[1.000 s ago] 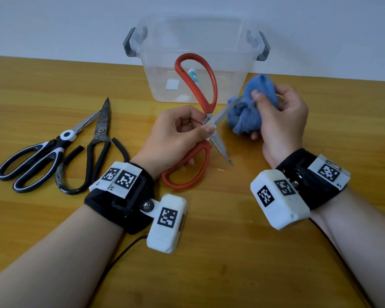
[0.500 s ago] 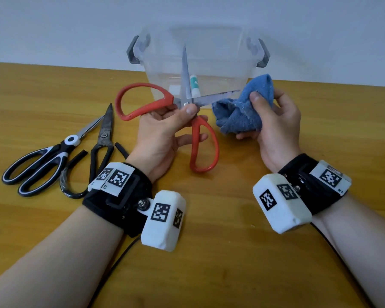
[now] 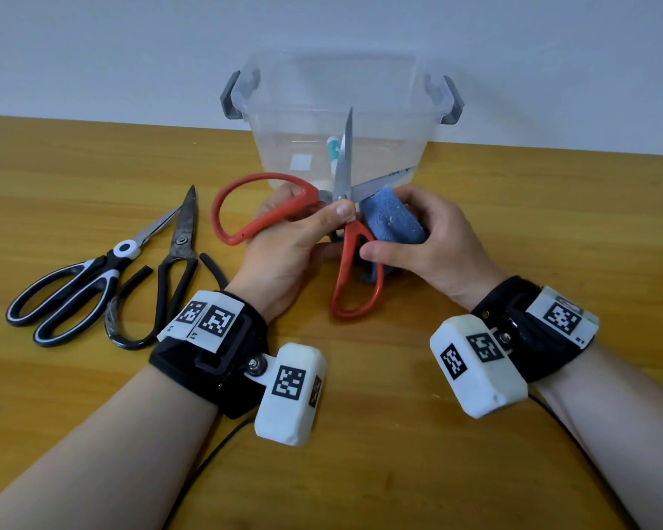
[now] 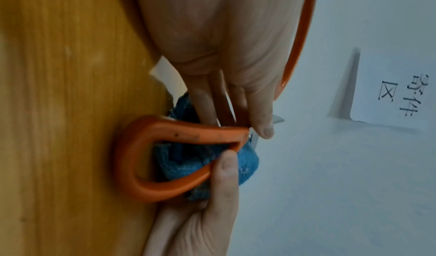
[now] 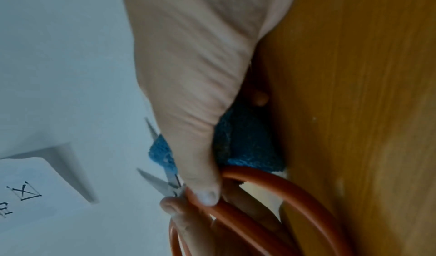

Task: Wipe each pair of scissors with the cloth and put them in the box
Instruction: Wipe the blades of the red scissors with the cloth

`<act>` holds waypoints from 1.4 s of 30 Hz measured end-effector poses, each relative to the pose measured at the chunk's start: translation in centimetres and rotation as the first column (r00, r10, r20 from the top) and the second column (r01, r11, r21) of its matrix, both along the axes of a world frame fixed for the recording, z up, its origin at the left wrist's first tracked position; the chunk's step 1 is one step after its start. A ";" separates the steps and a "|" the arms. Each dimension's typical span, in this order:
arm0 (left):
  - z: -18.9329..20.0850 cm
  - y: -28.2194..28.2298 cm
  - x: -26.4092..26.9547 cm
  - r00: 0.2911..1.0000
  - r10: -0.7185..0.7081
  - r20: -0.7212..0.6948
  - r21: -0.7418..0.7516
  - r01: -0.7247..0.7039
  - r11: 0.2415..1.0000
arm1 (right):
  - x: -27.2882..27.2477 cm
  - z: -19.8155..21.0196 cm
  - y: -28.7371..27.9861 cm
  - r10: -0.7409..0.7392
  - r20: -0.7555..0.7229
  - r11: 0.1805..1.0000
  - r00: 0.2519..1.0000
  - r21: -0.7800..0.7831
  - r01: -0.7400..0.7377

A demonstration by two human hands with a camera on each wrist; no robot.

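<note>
Head view. Left hand (image 3: 291, 239): raised above the wooden table (image 3: 379, 472), thumb and fingers pinching the red-handled scissors (image 3: 355, 269) at the pivot. Scissors held spread wide; one blade points straight up in front of the box, the other points right; one handle loop extends left, the other hangs down toward the table. Right hand (image 3: 433, 239): fingers and thumb curled round the bunched blue cloth (image 3: 393, 219), which is pressed against the scissors just right of the pivot, under the right-pointing blade. The two hands are close together. Clear plastic box (image 3: 341, 120) with grey side latches: stands at the far edge of the table, directly behind the hands; a small item with teal markings shows through its wall, not identifiable. Black-and-white scissors (image 3: 77, 285) and all-black scissors (image 3: 169, 277): lying side by side on the table left of the left hand, blades pointing away, tips near each other.

Left wrist view. Left hand (image 4: 231, 55) fingers reach to the pivot of the red-handled scissors (image 4: 146, 157); blue cloth (image 4: 186, 163) shows through and behind the handle loop; right hand (image 4: 212, 213) thumb lies against the loop's edge.

Right wrist view. Right hand (image 5: 195, 92) grips the blue cloth (image 5: 247, 148); thumb tip meets the red-handled scissors (image 5: 283, 189) at the pivot, short lengths of blade visible beyond.
</note>
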State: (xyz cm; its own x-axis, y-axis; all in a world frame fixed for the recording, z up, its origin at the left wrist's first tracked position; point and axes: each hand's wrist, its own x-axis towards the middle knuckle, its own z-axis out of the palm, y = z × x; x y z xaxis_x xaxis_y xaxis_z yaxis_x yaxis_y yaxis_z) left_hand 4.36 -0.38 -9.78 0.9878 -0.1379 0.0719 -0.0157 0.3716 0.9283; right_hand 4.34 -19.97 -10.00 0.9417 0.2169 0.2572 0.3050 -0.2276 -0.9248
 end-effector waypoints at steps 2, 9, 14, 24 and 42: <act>-0.1 -0.1 0.0 0.999 -0.033 0.019 0.020 0.032 0.999 | 0.2 -0.4 -0.1 -0.034 0.018 0.999 0.999 -0.010 0.034; -0.4 0.1 0.7 0.998 0.049 -0.031 -0.012 -0.049 0.999 | 1.1 -0.5 -0.5 -0.270 -0.097 0.885 0.958 0.366 0.287; 0.8 0.6 0.9 0.963 0.098 -0.252 -0.252 -0.163 0.954 | 1.0 -0.1 -0.7 -0.221 -0.133 0.819 0.966 0.513 0.257; 0.2 0.5 0.3 0.992 0.019 -0.124 -0.077 -0.029 0.997 | 0.7 -0.2 -0.6 -0.310 0.035 0.847 0.950 0.465 0.259; -0.1 -0.1 0.2 0.998 0.066 -0.001 0.115 -0.065 0.991 | 0.9 -0.4 -0.5 -0.294 0.004 0.875 0.956 0.402 0.268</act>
